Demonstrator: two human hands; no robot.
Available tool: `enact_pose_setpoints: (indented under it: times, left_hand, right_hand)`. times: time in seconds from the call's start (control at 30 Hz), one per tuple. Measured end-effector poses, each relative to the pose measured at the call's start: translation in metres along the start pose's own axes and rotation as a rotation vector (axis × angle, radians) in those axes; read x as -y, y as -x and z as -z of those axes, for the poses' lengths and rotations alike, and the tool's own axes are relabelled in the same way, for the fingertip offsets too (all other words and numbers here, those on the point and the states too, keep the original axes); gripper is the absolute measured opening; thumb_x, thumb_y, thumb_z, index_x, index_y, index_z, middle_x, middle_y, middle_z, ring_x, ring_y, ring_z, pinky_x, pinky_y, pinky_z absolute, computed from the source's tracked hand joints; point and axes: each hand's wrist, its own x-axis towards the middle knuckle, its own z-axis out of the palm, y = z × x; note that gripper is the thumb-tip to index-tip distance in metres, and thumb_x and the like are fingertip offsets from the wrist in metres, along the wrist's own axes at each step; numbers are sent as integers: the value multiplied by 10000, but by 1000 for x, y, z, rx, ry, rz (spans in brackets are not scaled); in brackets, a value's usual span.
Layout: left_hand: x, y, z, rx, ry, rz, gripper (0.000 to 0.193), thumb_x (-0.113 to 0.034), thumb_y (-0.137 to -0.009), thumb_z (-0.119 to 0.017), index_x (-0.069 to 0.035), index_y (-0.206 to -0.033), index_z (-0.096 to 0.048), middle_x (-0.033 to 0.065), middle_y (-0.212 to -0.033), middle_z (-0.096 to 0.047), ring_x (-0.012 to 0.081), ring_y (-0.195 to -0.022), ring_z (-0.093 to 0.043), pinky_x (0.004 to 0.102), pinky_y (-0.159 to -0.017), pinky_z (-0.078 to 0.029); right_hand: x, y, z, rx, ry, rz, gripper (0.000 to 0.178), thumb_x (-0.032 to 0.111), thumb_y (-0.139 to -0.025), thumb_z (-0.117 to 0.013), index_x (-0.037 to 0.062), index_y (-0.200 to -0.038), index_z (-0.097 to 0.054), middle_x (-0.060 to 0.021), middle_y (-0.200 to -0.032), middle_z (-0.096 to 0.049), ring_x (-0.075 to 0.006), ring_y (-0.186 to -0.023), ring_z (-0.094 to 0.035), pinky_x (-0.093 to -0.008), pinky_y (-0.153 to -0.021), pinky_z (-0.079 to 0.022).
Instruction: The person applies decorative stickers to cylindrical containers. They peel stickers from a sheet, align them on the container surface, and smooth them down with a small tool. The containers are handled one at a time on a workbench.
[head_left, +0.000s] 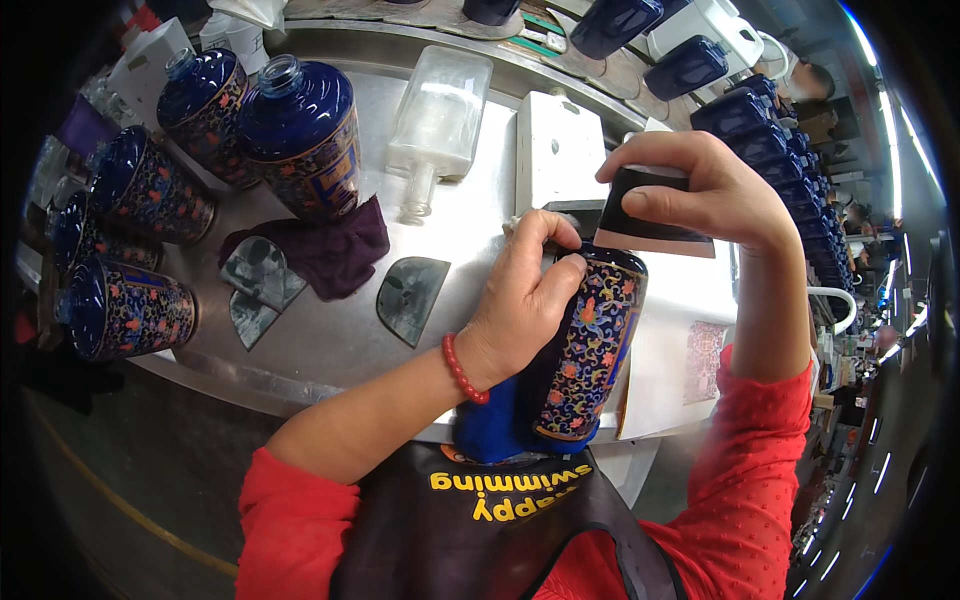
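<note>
A dark blue bottle (590,345) with a colourful floral pattern lies tilted near the table's front edge, its base toward me. Around its neck end, the fingers of my left hand (520,305) are closed; a red bead bracelet (463,372) circles that wrist. Just above the bottle's shoulder, my right hand (705,195) grips a black squeegee (650,215) with a tan blade edge. Whether the blade touches the bottle I cannot tell. Bright blue cloth (490,425) sits under and beside the bottle.
Several patterned blue bottles (305,130) stand at the left beside a purple cloth (350,245). Grey flat scrapers (412,298) lie on the metal table. Behind are a transparent glass bottle (440,115) and a white box (560,150). A patterned sheet (705,360) lies at the right.
</note>
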Motion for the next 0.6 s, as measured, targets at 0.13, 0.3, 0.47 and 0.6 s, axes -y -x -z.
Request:
enact_pose_setpoints:
  times: [0.13,0.3,0.47,0.6]
  left_hand:
    - [-2,-3,-2,1,-89,-121,248,-125,-984,-608,-12,-1169,-486,68,-1094,-554,128,-1035,-550,287,-910,-472]
    - [-3,-6,2,16,-15,-90,227,-121,-985,-604,-13,-1160,-509,44,-1088,-554,110,-1032,-545,282,-921,-467]
    - [-1,-10,7,50,75,21,197,-108,-998,-573,-16,-1163,-516,18,-1053,-564,72,-982,-546,250,-874,-475]
    - [-1,-9,3,52,129,28,175,-96,-1000,-551,-18,-1154,-524,14,-1037,-567,59,-949,-550,232,-844,-476]
  right_hand:
    - [-2,16,-5,-123,-4,-23,332,262,-932,-744,5,-1139,-699,-29,-939,-687,-82,-845,-626,-256,-756,-521]
    - [-6,38,-18,-258,-45,-76,331,266,-935,-741,13,-1142,-693,-7,-926,-675,-62,-851,-621,-230,-767,-504]
    - [-6,54,-32,-370,-114,-87,348,268,-938,-745,19,-1172,-680,7,-897,-668,-40,-831,-601,-208,-731,-476]
    - [-3,63,-40,-426,-160,-104,350,281,-935,-756,17,-1154,-688,16,-894,-665,-41,-816,-599,-202,-714,-471]
